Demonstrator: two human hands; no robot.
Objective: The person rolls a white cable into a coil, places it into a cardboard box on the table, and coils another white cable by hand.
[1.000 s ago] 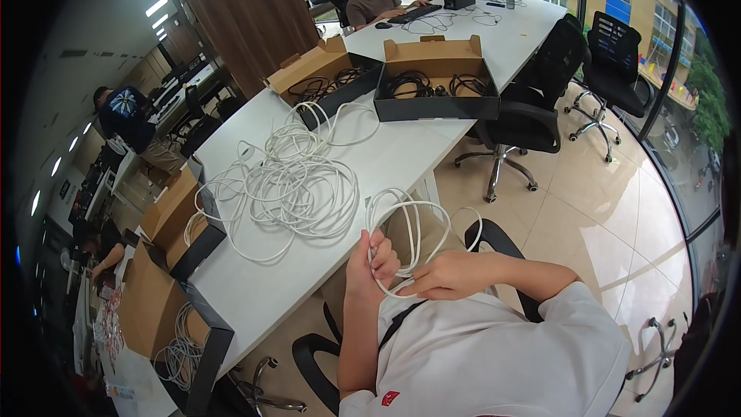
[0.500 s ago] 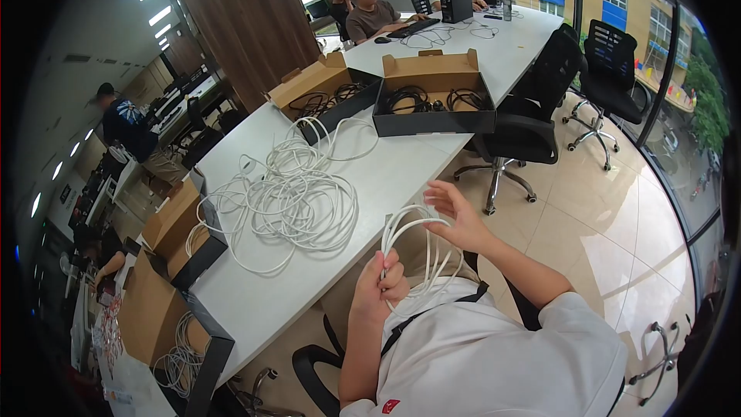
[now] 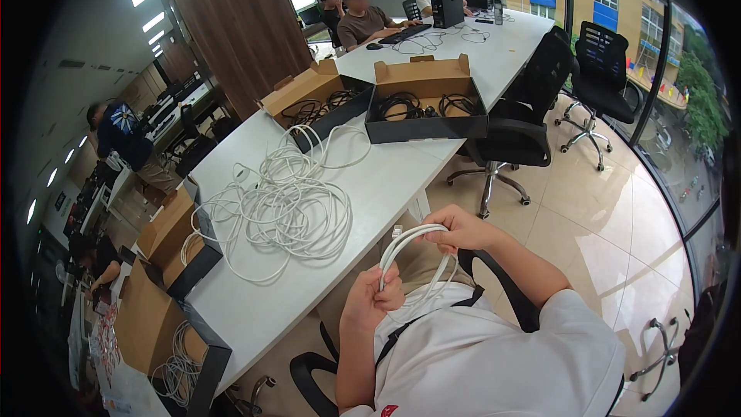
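Note:
A coil of white cable [image 3: 403, 245] is held between both hands above my lap. My left hand [image 3: 373, 298] is closed around its lower left side. At the upper right of the coil, my right hand [image 3: 457, 229] pinches the strands between thumb and fingers. A small clear plug [image 3: 397, 230] shows just behind the top of the coil. Beyond my hands, a large loose tangle of white cable [image 3: 297, 205] lies on the white table [image 3: 262, 305].
Two open boxes with black cables, one [image 3: 428, 125] right and one [image 3: 332, 122] left, stand past the tangle. More open boxes [image 3: 202, 262] line the left edge, one holding white cable [image 3: 181, 363]. Office chairs [image 3: 517, 135] stand at right. People [image 3: 367, 23] sit at the far end.
My right hand went from the lower strands up to the coil's top, open, then closed on it. The loops are gathered closer together. The view has shifted slightly.

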